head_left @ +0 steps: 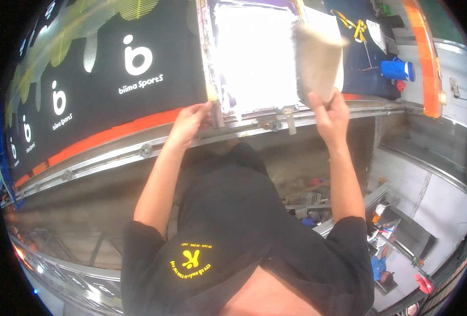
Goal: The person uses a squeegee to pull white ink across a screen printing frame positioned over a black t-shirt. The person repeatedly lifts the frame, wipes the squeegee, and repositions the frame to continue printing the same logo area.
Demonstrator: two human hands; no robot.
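Note:
A printing screen [231,113] in a metal frame lies ahead of me, its mesh glaring white with patches of white ink near the front edge. My left hand [192,124] grips the near left corner of that frame, fingers curled round it. In my right hand [329,114] is a wide tan squeegee [320,63], tilted up over the right part of the screen and blurred by motion. Its dark edge faces left. To the left of the screen, dark fabric panels [178,58] with white printed logos lie in a row.
A metal rail [107,160] with bolts runs along the table's near edge, beside an orange strip [102,134]. At the right are a yellow tape measure [358,32], a blue jug [398,70] and an orange upright edge [425,58]. Another person [383,271] is at the lower right.

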